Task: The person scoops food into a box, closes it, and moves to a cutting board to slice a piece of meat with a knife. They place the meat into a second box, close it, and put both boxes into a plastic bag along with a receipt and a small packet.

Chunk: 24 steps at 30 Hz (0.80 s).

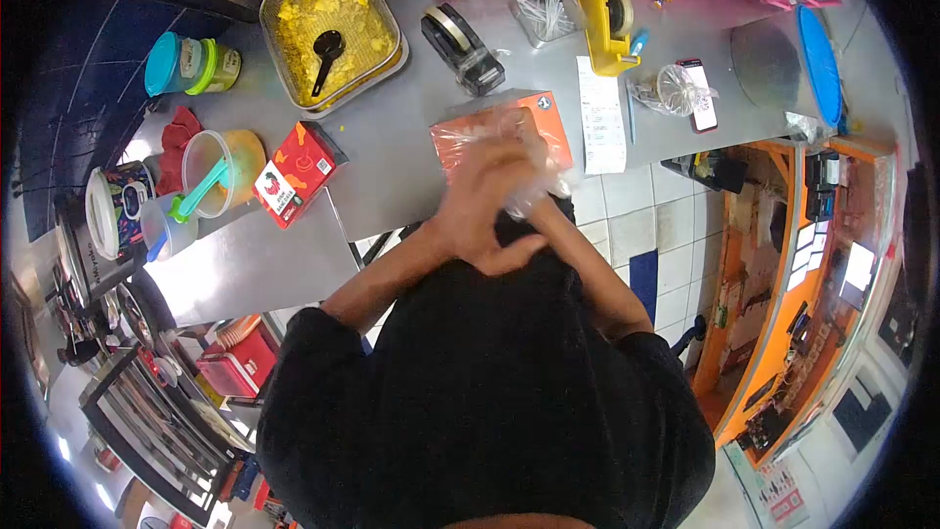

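Note:
My left hand (480, 206) is over the front edge of the steel table, its thumb spread and its fingers blurred against a clear plastic bag (532, 191). Behind it, my right hand (540, 198) is mostly hidden by the left hand and the plastic. An orange box (551, 127) lies just beyond both hands, partly covered by clear plastic. To its right is a long printed paper slip (602, 118). A black tape dispenser (463, 49) stands behind the box. Whether the fingers grip the plastic is smeared by motion.
A tray of yellow food (389, 37) with a black scoop stands at the back left. Another red and white box (299, 174) is left of my hands. A yellow tape dispenser (599, 24), a phone (697, 96) and a wrapped cup (676, 88) are at the right.

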### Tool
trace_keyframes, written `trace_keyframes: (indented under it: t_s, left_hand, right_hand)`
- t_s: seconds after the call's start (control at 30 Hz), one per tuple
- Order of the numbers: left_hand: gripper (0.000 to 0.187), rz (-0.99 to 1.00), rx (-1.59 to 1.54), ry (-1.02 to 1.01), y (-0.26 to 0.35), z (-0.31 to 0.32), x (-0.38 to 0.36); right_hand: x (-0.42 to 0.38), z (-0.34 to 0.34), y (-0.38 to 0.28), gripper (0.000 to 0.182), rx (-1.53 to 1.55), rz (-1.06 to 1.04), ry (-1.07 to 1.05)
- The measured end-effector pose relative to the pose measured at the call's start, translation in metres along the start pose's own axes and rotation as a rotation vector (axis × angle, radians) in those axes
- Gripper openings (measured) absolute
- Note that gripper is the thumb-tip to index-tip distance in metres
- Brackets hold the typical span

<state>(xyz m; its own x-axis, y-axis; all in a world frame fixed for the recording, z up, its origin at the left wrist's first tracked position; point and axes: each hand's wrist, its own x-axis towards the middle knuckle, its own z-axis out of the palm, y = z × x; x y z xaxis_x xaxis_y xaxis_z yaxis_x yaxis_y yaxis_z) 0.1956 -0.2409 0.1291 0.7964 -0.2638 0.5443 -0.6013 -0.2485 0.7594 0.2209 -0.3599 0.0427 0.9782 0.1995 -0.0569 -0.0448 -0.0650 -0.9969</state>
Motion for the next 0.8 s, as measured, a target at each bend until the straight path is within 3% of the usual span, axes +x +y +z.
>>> trace_keyframes:
  t_s: [0.03, 0.07, 0.2, 0.23, 0.27, 0.37, 0.4, 0.47, 0.5, 0.57, 0.67, 0.8]
  left_hand:
    - [0.055, 0.045, 0.036, 0.1, -0.008, -0.007, -0.009]
    - [0.06, -0.035, 0.202, 0.047, -0.026, -0.012, -0.025]
    - [0.043, -0.397, 0.042, 0.117, -0.056, -0.023, -0.042]
    - [0.043, -0.466, -0.04, 0.155, -0.061, -0.025, -0.047]
    - [0.043, -0.538, -0.123, 0.194, -0.065, -0.028, -0.052]
    - [0.052, -0.82, -0.375, 0.319, -0.076, -0.047, -0.038]
    - [0.053, -0.856, -0.53, 0.214, -0.089, -0.043, -0.039]
    - [0.055, -0.915, -0.84, -0.007, -0.118, -0.03, -0.047]
    - [0.056, -1.076, -1.027, 0.04, -0.113, -0.021, -0.043]
    - [0.057, -1.399, -1.406, 0.132, -0.09, 0.011, -0.032]
    - [0.061, -1.194, -1.769, -0.035, -0.089, 0.048, -0.034]
    - [0.062, -1.103, -1.408, -0.121, -0.071, 0.052, -0.045]
  right_hand:
    - [0.002, 0.004, 0.0, 0.019, 0.03, 0.001, 0.029]
    - [0.003, 0.006, -0.001, 0.02, 0.043, -0.006, 0.06]
    - [0.012, 0.011, 0.001, 0.04, -0.044, -0.183, 0.225]
    - [0.012, 0.007, 0.003, 0.035, 0.072, -0.068, 0.255]
    - [0.012, 0.004, 0.005, 0.032, 0.194, 0.043, 0.297]
    - [0.01, -0.013, -0.035, 0.042, 0.083, -0.03, 0.399]
    - [0.012, -0.019, -0.041, 0.051, 0.026, -0.116, 0.413]
    - [0.006, -0.032, -0.071, 0.051, -0.098, -0.258, 0.326]
    - [0.001, -0.035, -0.091, 0.051, -0.162, -0.328, 0.284]
    - [-0.011, -0.038, -0.124, 0.053, 0.048, -0.209, 0.264]
    - [-0.017, -0.055, -0.143, 0.054, 0.1, -0.246, 0.213]
    - [-0.014, -0.084, -0.167, 0.053, 0.248, -0.195, 0.445]
